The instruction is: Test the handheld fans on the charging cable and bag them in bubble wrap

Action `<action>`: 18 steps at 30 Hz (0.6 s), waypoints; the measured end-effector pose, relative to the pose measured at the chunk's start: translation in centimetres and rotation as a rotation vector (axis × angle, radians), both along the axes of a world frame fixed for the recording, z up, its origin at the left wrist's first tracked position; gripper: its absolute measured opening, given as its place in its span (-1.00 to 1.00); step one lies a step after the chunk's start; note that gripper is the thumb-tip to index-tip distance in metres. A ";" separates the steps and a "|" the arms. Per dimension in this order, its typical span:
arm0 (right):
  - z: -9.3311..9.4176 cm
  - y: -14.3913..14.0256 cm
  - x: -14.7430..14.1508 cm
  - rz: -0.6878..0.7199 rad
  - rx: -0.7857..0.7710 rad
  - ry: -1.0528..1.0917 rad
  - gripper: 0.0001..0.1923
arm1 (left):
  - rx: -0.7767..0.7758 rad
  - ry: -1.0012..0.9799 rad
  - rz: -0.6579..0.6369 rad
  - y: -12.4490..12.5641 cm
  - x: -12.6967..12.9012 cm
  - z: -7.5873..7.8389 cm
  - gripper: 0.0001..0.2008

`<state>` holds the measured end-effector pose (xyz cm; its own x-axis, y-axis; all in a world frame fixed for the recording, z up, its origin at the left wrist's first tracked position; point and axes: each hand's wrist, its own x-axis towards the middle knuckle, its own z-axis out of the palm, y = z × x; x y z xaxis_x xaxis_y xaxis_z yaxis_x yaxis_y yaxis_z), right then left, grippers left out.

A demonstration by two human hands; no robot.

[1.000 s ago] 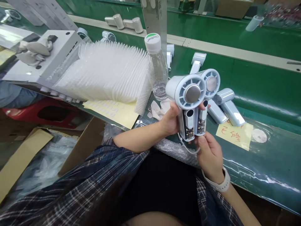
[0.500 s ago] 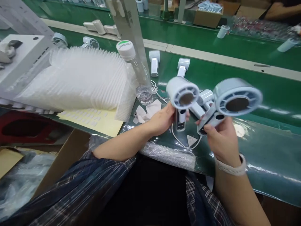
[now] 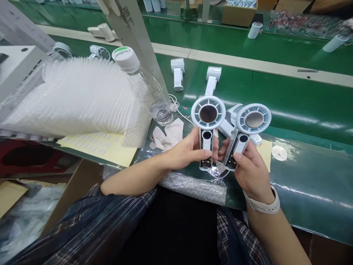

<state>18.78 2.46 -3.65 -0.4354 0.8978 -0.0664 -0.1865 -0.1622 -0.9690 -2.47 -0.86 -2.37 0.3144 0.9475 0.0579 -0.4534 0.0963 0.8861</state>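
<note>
Pale blue plastic handheld fans, one per hand, held side by side above the green counter (image 3: 289, 99). Left hand (image 3: 184, 151) clasped round left fan (image 3: 207, 129), handle upright; right hand (image 3: 249, 171) wrapped round right fan (image 3: 245, 134), handle tilted, base leaning inward.

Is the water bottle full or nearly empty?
Nearly empty. The bottle is clear almost all the way down, with just a little water at its bottom, and its cap is on.

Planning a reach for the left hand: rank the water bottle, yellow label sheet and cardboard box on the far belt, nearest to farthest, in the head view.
From the left hand:
1. Water bottle, just up-left.
2. Yellow label sheet, farther left.
3. Cardboard box, far belt, top.
</note>
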 end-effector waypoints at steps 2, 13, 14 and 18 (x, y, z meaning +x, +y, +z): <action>0.1 -0.1 0.0 -0.006 0.012 0.010 -0.68 | -0.010 0.023 -0.004 0.0 -0.2 0.0 -0.55; -0.2 0.2 0.0 -0.038 -0.051 -0.014 -0.63 | -0.058 -0.053 -0.034 0.0 0.3 0.1 -0.46; -0.2 0.2 0.0 -0.041 -0.045 -0.017 -0.63 | -0.067 -0.039 -0.025 0.0 0.3 0.0 -0.47; -0.2 0.2 -0.1 -0.058 -0.028 -0.005 -0.66 | -0.064 0.061 0.037 0.0 0.2 -0.3 -0.53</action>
